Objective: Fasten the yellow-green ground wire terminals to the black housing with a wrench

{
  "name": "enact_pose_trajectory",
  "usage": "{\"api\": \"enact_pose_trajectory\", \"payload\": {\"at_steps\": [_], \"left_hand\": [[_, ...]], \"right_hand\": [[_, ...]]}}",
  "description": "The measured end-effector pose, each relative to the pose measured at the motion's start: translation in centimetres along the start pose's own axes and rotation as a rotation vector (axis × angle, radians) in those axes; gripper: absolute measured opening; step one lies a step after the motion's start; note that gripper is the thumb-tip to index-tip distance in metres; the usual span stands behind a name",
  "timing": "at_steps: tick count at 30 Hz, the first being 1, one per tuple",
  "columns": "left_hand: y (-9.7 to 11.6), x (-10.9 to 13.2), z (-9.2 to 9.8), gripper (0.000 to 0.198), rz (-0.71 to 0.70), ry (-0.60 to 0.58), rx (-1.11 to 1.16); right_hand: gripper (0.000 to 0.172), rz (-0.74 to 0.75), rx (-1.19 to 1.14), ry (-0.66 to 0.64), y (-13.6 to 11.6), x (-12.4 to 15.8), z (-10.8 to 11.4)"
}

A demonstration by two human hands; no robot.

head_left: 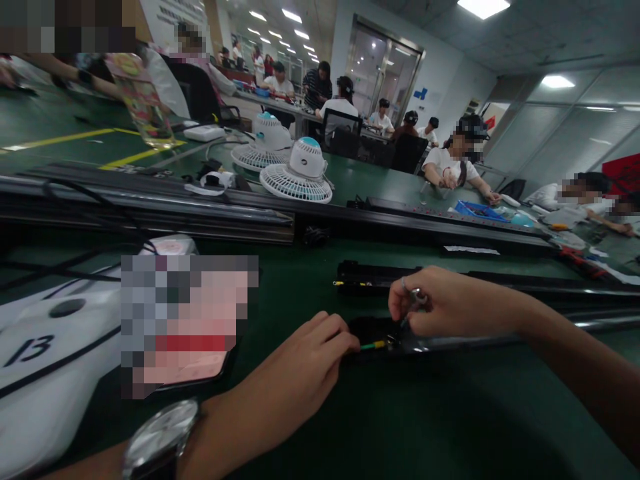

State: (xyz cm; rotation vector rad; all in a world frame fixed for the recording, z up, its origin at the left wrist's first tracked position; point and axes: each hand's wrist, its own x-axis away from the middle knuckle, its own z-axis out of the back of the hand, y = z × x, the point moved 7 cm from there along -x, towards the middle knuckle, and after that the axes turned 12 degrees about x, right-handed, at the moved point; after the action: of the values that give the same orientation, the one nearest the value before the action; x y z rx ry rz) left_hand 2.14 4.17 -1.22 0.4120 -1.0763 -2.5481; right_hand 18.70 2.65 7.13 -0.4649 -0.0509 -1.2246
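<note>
My left hand (323,343) is closed, its fingertips pinching a green-and-yellow wire (371,346) at the end of a long black housing (373,327). Curled over the same end, my right hand (440,303) grips a small shiny metal wrench (418,295). The wrench's lower end points down to where the wire meets the housing, and my fingers partly hide it. Behind lies a second black housing (367,273), parallel to the first, with a yellow-sleeved wire lug (345,283) sticking out of its end.
Left stand a white plastic case (65,333) marked 13 and a blurred-out phone-like screen (200,320). Long metal bars (225,220) cross the green table (425,413). Beyond are two white fans (296,175), a bottle (143,100), a blue tray (480,211) and several seated people.
</note>
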Motion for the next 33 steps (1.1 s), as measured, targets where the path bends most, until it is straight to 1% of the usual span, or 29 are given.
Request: {"api": "enact_pose_trajectory", "payload": {"at_steps": [2,7,9,12,14,16,19,21,23,26,29,33], "left_hand": [[-0.1,0.1,-0.1,0.037,-0.008,-0.001,-0.001],[-0.2,0.3,-0.2,0.039,-0.044,0.021,-0.009],[-0.1,0.3,-0.2,0.037,-0.054,0.028,-0.013],[-0.1,0.5,-0.2,0.035,-0.059,0.034,-0.013],[0.0,0.5,-0.2,0.035,-0.064,0.043,-0.007],[0.1,0.5,-0.2,0.035,-0.069,0.053,-0.003],[0.1,0.5,-0.1,0.033,-0.068,0.064,-0.005],[0.0,0.5,-0.1,0.032,-0.06,0.059,0.001],[0.0,0.6,0.0,0.031,-0.058,0.063,0.014],[0.0,0.7,0.1,0.029,-0.065,0.076,0.027],[0.2,0.6,0.2,0.029,-0.07,0.079,0.024],[0.4,0.6,0.2,0.03,-0.071,0.07,0.024]], "right_hand": [[0.023,0.018,0.048,-0.034,-0.7,-0.3,0.3],[0.023,0.096,0.18,-0.114,-2.1,-0.8,0.7],[0.026,0.078,0.13,-0.18,-2.1,-0.7,0.4],[0.03,0.0,-0.055,-0.326,-1.8,-0.2,-0.5],[0.029,-0.012,-0.12,-0.357,-1.9,0.0,-0.7],[0.026,0.015,-0.088,-0.342,-2.2,0.1,-0.6],[0.021,0.075,0.045,-0.317,-2.6,0.2,-0.4],[0.023,0.083,0.094,-0.309,-2.7,0.5,-0.5],[0.027,0.058,0.121,-0.279,-2.7,0.7,-0.6],[0.03,0.0,0.189,-0.188,-2.4,1.2,-0.5],[0.028,-0.029,0.233,-0.122,-2.1,1.9,-0.5],[0.026,-0.05,0.231,-0.071,-1.3,2.8,-0.4]]}}
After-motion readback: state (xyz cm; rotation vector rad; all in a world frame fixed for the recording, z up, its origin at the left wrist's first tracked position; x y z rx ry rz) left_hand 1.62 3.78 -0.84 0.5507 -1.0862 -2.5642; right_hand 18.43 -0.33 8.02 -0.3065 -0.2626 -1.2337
